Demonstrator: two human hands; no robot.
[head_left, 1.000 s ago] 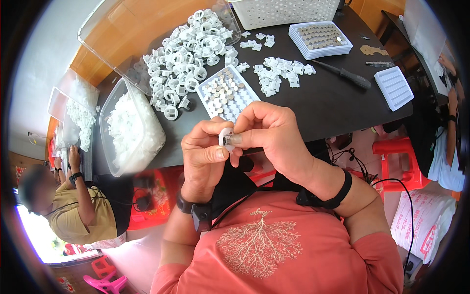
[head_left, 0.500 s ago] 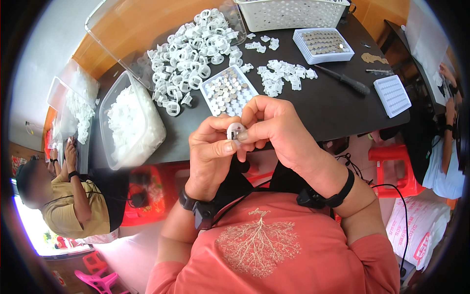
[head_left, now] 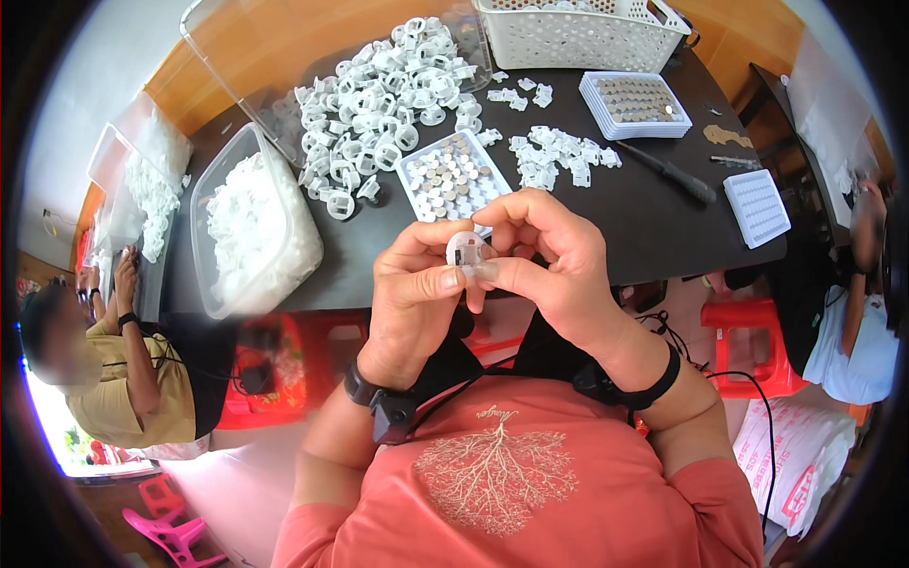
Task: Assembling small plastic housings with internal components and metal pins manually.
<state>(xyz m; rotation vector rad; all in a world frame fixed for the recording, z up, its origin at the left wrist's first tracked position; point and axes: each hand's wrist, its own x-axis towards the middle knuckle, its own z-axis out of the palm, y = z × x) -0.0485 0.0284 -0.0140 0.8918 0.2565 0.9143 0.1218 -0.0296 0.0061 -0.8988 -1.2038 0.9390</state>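
Observation:
Both hands meet in front of my chest, just off the near edge of a dark table (head_left: 653,237). My left hand (head_left: 412,293) and my right hand (head_left: 544,256) pinch one small round white plastic ring piece (head_left: 467,250) between thumbs and fingertips. Right behind the hands lies a white tray of small round metal discs (head_left: 450,177). Beyond it spreads a heap of white plastic rings (head_left: 379,95), and a smaller pile of white plastic bits (head_left: 557,156) lies to the right.
A clear tub of white parts (head_left: 248,222) stands at left. A second tray of discs (head_left: 634,102), a white basket (head_left: 578,28), a dark screwdriver (head_left: 674,172) and a white grid tray (head_left: 757,204) lie at right. One person sits at left, another at right. Red stools stand below.
Both hands have stayed together on the small white piece, turning it slightly between the fingertips. The view has shifted a little.

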